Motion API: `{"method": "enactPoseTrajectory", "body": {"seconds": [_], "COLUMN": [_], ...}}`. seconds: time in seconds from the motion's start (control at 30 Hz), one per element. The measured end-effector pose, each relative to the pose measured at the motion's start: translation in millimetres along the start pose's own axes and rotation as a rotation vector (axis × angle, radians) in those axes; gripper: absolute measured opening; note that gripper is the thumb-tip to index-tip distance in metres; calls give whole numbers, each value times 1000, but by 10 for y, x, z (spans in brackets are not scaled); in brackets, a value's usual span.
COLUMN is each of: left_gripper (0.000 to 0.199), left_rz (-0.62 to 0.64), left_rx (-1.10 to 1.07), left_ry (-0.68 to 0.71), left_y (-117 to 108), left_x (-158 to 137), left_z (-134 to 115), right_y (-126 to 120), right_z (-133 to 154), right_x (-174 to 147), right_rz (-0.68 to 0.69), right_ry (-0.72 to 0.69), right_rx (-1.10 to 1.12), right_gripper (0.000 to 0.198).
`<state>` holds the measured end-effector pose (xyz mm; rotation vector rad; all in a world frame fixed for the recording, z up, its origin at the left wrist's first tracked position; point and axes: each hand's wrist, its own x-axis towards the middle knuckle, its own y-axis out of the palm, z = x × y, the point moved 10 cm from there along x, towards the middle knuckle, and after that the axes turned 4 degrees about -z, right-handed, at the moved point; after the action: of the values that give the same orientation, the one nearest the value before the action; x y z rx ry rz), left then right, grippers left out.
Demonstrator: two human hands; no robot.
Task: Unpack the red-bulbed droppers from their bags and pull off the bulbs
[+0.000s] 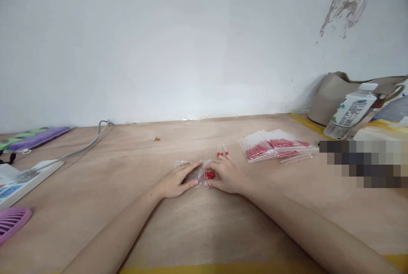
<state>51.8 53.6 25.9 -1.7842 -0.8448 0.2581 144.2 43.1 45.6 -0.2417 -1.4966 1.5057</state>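
My left hand [177, 180] rests on the left part of a small clear plastic bag [199, 176], its fingers stretched out and the thumb apart. On the bag's right side, my right hand [230, 176] has its fingers bent, with thumb and fingertips closed on the plastic. Red pieces [209, 175] show at the bag between the hands. Just beyond my right fingers lie a few thin, pale sticks with red ends [227, 153]. A spread pile of clear bags holding red-ended items [280, 143] lies to the right.
At the left are a white power strip [35, 180] with a grey cable [89, 144], a purple pouch [38, 138] and a pink slotted object [14, 223]. A plastic bottle [353, 110] and a grey-brown bag [328, 95] stand at the right, by the white wall [191, 44].
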Motion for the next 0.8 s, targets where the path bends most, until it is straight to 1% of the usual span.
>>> {"method": "enactPoseTrajectory", "body": {"seconds": [0.13,0.23,0.3,0.4,0.47,0.53,0.63,0.7,0.8], "left_gripper": [55,49,41,33,35,38,41,44,48], "left_rz": [-10,-24,-31,-11,13,27,40,45,21], "left_rx": [-10,-36,-40,11,75,137,192,227,312], "left_ry": [-13,-88,-138,-127,-108,-116,-185,-260,-398], "left_y": [-16,-43,-61,-68,-70,-86,-117,-135,-182], "left_x": [-11,-47,-79,-111,-126,-140,-169,-198,-249], "left_z": [29,102,148,140,136,167,275,369,510], "right_y": [-21,-18,-10,9,27,19,-37,-58,-71], "right_z": [-42,-87,-91,-53,-38,-54,-126,-199,-372], "right_x": [12,8,0,-11,-19,-22,-18,-13,-5], "right_rz": [5,16,25,45,60,47,-20,-53,-109], "right_ry": [26,59,64,39,32,45,103,165,299], "right_rx": [79,165,197,223,230,226,261,350,497], "right_gripper": [22,23,18,13,16,20,16,11,11]}}
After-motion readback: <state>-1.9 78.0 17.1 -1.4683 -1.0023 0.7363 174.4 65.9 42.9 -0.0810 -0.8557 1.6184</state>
